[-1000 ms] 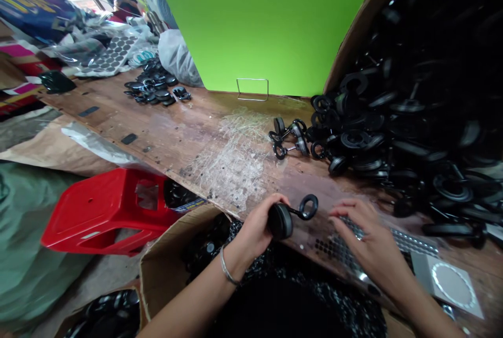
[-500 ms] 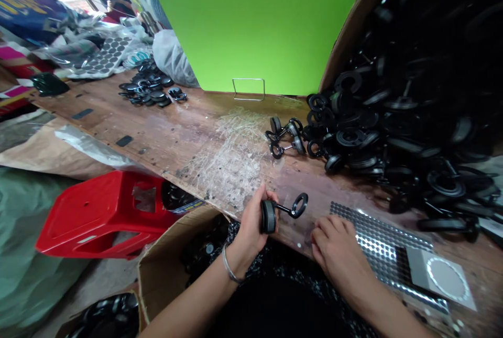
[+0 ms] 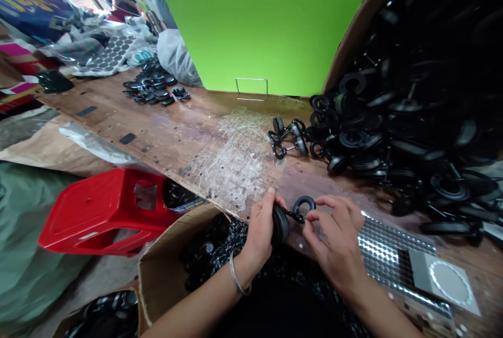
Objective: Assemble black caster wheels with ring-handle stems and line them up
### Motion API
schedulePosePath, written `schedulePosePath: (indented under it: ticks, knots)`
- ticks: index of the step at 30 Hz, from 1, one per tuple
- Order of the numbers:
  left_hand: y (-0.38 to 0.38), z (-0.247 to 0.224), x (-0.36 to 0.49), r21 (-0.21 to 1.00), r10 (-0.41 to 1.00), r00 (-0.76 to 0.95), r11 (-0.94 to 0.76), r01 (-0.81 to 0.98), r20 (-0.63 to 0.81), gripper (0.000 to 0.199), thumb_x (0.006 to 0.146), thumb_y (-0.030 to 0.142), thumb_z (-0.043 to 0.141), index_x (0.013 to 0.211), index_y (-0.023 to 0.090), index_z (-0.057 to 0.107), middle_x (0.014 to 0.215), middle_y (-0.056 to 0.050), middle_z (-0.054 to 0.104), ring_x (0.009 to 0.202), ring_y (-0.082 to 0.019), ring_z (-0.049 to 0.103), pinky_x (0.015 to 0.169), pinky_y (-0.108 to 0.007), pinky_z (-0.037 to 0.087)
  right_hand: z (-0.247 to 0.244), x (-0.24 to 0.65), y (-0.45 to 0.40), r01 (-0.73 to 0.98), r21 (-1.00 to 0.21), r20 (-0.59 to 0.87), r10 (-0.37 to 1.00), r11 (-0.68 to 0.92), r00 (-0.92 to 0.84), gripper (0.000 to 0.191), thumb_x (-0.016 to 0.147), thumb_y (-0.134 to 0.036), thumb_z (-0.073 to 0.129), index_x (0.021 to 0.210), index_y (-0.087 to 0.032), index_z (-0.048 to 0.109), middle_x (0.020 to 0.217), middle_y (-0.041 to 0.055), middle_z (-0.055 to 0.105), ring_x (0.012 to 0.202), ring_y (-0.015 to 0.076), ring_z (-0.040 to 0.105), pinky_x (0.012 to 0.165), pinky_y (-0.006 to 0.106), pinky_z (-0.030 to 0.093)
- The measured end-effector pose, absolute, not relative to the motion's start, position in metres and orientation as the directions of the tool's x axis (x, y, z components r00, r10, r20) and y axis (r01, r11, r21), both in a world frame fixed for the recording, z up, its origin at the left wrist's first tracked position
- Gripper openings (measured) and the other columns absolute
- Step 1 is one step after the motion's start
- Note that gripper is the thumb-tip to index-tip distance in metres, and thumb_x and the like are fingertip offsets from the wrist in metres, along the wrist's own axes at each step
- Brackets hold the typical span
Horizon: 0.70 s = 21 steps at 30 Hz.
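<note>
Hands (image 3: pixel 261 228) (image 3: pixel 334 233) gripping black hook part (image 3: pixel 291 216), cardboard box (image 3: pixel 157 270) below holding black parts.

— Where does everything sit relative to the wooden bench (image 3: pixel 184 133)?

— A heap of hook parts (image 3: pixel 396 123) lies on its right end; a smaller pile (image 3: pixel 151 86) lies on its far left. The upright board (image 3: pixel 255 18) stands behind it.

— And nearer the person?

— A dotted sheet (image 3: pixel 385 249) lies on its near right edge. A cardboard box (image 3: pixel 165 270) sits below its front edge, a plastic stool (image 3: pixel 106 209) left of that box.
</note>
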<state>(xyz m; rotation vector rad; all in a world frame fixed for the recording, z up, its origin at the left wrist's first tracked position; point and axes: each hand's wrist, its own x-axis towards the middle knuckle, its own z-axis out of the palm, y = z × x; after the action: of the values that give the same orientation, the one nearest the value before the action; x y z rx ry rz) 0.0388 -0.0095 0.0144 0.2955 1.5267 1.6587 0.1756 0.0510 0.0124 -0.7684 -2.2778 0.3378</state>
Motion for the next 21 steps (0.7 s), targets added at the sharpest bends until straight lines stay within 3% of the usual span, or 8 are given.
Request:
schedulePosePath:
  ticks: [9,13,18,21]
  knots:
    - [-0.011,0.018,0.042,0.868,0.693,-0.591,0.102,-0.487,-0.413,0.048,0.084,0.058,0.056,0.062,0.016,0.060,0.052,0.003,0.048,0.045,-0.008,0.039,0.046,-0.021,0.032,0.008,0.170,0.050,0.469,-0.407,0.519,0.621,0.783,-0.587,0.010,0.085,-0.013,0.057,0.083,-0.020,0.063,0.111,0.0085,0.060,0.115,0.0295,0.048,0.103,0.057,0.032]
    - [-0.009,0.022,0.042,0.848,0.665,-0.607,0.079,-0.523,-0.436,0.044,0.083,0.055,0.057,0.065,0.016,0.059,0.054,0.003,0.049,0.045,-0.008,0.040,0.045,-0.020,0.033,0.003,0.172,0.037,0.459,-0.302,0.580,0.543,0.836,-0.607,0.013,0.088,-0.013,0.056,0.098,-0.018,0.064,0.119,0.0109,0.062,0.125,0.0307,0.046,0.108,0.058,0.029]
    - [-0.006,0.017,0.033,0.798,0.644,-0.575,0.095,-0.595,-0.505,0.038,0.080,0.052,0.060,0.066,0.016,0.058,0.054,0.005,0.050,0.041,-0.007,0.040,0.040,-0.019,0.032,-0.013,0.176,0.018,0.463,-0.188,0.547,0.484,0.866,-0.683,0.040,0.089,-0.008,0.049,0.129,-0.014,0.053,0.140,0.0154,0.053,0.139,0.0340,0.034,0.112,0.060,0.021]
    - [-0.007,0.011,0.026,0.698,0.693,-0.457,0.094,-0.710,-0.558,0.035,0.081,0.052,0.058,0.070,0.018,0.057,0.047,0.006,0.046,0.036,-0.008,0.038,0.035,-0.019,0.028,-0.010,0.179,0.024,0.399,-0.309,0.494,0.504,0.864,-0.709,0.042,0.092,-0.015,0.050,0.134,-0.019,0.050,0.146,0.0132,0.046,0.142,0.0337,0.029,0.111,0.058,0.025]
